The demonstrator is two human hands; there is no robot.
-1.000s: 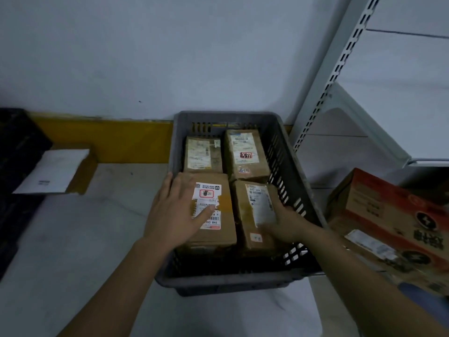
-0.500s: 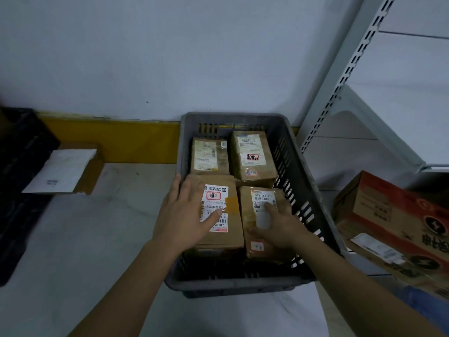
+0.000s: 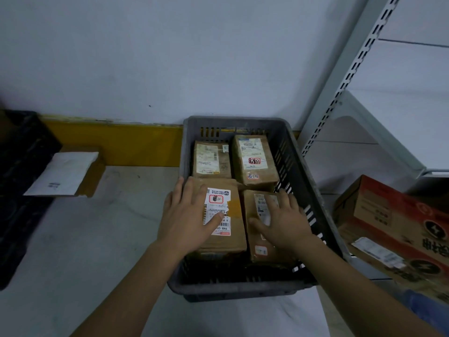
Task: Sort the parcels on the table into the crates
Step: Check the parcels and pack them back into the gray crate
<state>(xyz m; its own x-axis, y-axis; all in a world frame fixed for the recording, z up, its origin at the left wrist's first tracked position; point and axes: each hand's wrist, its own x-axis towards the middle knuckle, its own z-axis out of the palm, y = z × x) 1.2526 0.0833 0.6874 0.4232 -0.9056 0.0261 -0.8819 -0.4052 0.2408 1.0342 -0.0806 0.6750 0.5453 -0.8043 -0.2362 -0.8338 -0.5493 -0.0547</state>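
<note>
Crate (image 3: 286, 132) | left hand (image 3: 188, 220) flat on near-left parcel (image 3: 233, 239) | right hand (image 3: 283, 221) flat on near-right parcel (image 3: 257, 249)

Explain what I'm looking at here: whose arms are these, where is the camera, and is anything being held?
No machine here: a person wears a camera on the head, looking down at their own arms. A grey crate on the table holds four brown parcels. The left hand rests flat on the near left parcel; the right hand rests on the near right parcel. Fingers look spread, so nothing is gripped. A white mailer lies to the left, and a red carton sits at the right.
</note>
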